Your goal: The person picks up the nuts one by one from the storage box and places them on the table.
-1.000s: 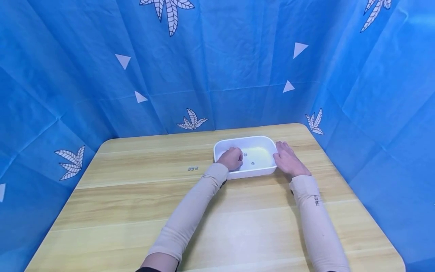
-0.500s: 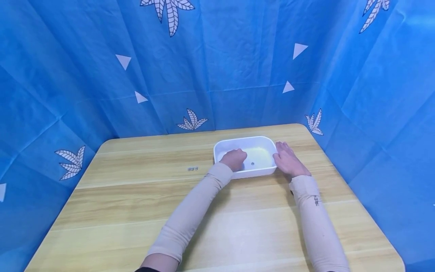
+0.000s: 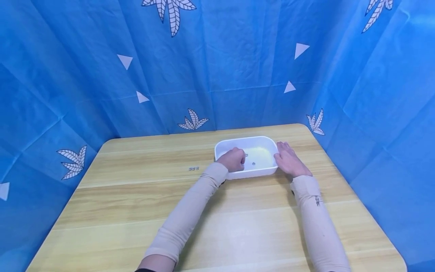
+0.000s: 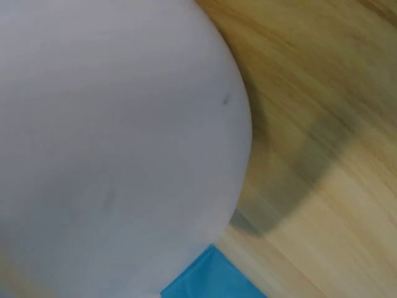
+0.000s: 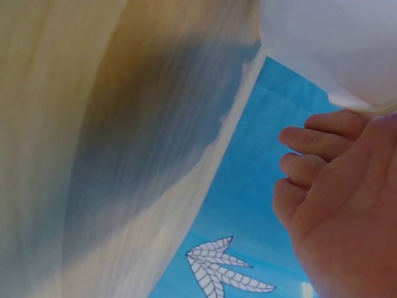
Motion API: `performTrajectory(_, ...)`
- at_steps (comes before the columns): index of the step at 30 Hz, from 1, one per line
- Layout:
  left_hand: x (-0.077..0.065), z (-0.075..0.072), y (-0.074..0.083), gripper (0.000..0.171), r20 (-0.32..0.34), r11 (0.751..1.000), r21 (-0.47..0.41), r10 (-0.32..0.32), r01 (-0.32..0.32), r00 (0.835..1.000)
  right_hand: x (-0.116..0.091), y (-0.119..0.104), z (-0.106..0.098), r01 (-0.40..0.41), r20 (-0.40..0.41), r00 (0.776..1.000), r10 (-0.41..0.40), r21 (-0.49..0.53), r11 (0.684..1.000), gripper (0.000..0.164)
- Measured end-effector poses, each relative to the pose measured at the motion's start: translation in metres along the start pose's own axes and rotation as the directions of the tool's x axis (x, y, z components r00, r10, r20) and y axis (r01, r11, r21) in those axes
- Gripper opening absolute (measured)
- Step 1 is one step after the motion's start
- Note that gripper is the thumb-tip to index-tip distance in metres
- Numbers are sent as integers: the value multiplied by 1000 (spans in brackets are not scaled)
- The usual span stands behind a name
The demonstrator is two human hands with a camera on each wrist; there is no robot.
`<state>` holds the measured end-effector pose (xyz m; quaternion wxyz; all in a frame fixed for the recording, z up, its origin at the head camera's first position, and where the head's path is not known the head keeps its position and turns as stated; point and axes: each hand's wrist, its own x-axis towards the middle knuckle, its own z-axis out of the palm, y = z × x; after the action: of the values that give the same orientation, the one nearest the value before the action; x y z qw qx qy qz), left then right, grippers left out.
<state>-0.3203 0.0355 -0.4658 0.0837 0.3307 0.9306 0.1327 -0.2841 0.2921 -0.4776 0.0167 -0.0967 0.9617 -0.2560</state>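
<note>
A white plastic bin (image 3: 249,174) stands on the table. Reaching over its near left side, my left hand (image 3: 232,159) is inside with the fingers bent downward. Its fingertips are hidden, so I cannot tell whether they pinch anything. Just right of that hand, two small metal pieces, like nuts, lie on the bin floor: one metal piece (image 3: 246,155) right by the knuckles, another metal piece (image 3: 253,163) nearer the front. My right hand (image 3: 290,160) holds the bin's right end, thumb at the rim and fingers outside. The right wrist view shows this hand (image 5: 347,205) below the bin's rim (image 5: 356,102).
Left of the bin, three small metal pieces (image 3: 193,168) sit in a short row on the wooden table (image 3: 136,211). A blue curtain (image 3: 238,75) with leaf prints hangs behind the table and along both sides. The bin's wall (image 4: 124,124) fills much of the left wrist view.
My left hand shifted rightward inside the bin, covering one metal piece, then drew back left and uncovered it. The right hand has kept its place at the bin's end.
</note>
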Motion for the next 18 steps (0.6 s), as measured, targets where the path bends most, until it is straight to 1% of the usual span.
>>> performTrajectory(2, -2, -1, -1, 9, 4, 1000, -24, 2, -2, 1000, 0, 0, 1, 1, -2, 1000, -1, -2, 1000, 65)
performTrajectory(6, -6, -7, -4, 14, 22, 996, -85, -30, 32, 999, 0, 1, 2, 8, -6, 1000, -8, -13, 1000, 65)
performTrajectory(9, -10, -11, -7, 18, 21, 988, -146, -43, 46, 999, 1, 2, 2, 14, -11, 1000, -14, -17, 1000, 65)
performTrajectory(11, -13, -15, -9, 20, 10, 982, -187, -29, 30, 1000, 1, 2, 1, 13, -10, 1000, -14, -14, 1000, 65)
performTrajectory(13, -16, -18, -11, 20, -10, 973, -230, -3, 0, 1000, 1, 1, 1, 7, -4, 1000, -7, -11, 1000, 65)
performTrajectory(16, -21, -23, -13, 19, -39, 953, -301, 28, -38, 999, 2, 0, 0, -2, 5, 1000, 2, -11, 1000, 65)
performTrajectory(18, -25, -26, -13, 18, -55, 937, -346, 35, -52, 998, 1, -1, 0, -3, 7, 1000, 3, -10, 1000, 65)
